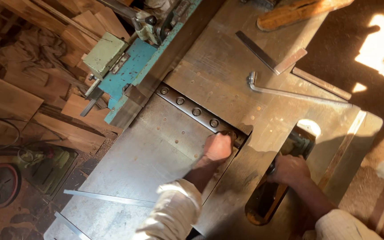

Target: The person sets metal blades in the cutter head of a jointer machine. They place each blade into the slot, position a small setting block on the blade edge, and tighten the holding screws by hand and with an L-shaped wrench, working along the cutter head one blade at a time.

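Here your left hand (218, 146) presses down at the near end of the bolted cutter bar (196, 111), fingers curled over something too small to tell, right where the two steel plates of the tabletop (218, 66) meet. Your right hand (288, 169) grips a dark handle (296, 144) in the side slot, bracing it. The bent wrench (285, 91) lies within reach behind.

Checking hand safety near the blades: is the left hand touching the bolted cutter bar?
Touching. The head view shows the left hand closed over the near end of the cutter bar, its fingers covering the last bolt, no gap visible.
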